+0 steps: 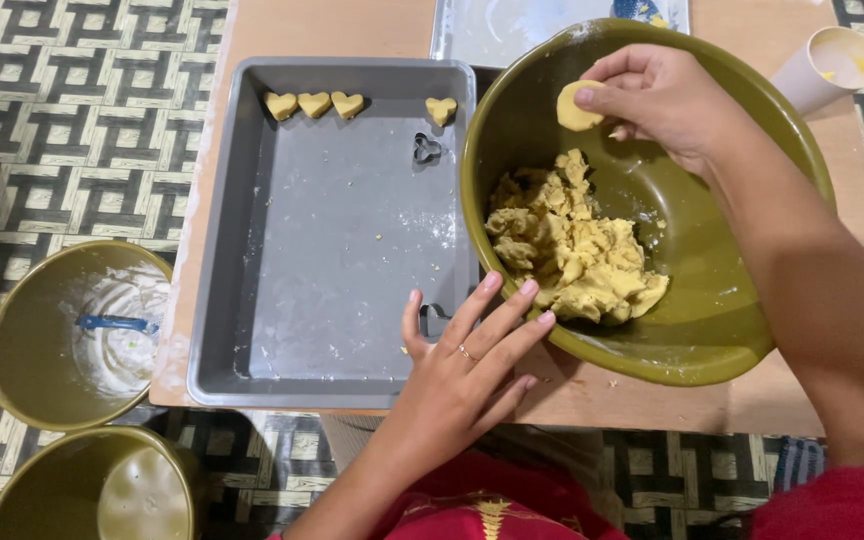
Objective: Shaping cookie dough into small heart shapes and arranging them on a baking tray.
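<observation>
Right hand [657,95] fingers pinch a dough disc [576,106]; left hand [472,355], fingers spread and empty, steadies the bowl [712,330]. Press gently, evenly.

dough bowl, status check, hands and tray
Right hand pinching flat dough disc. Left hand steadying olive bowl. Four heart cutouts in tray.

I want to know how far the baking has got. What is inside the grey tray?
The grey tray holds four heart-shaped dough pieces along its far edge, a heart-shaped metal cutter and flour dust. The left hand covers part of a second cutter at the near corner.
</observation>
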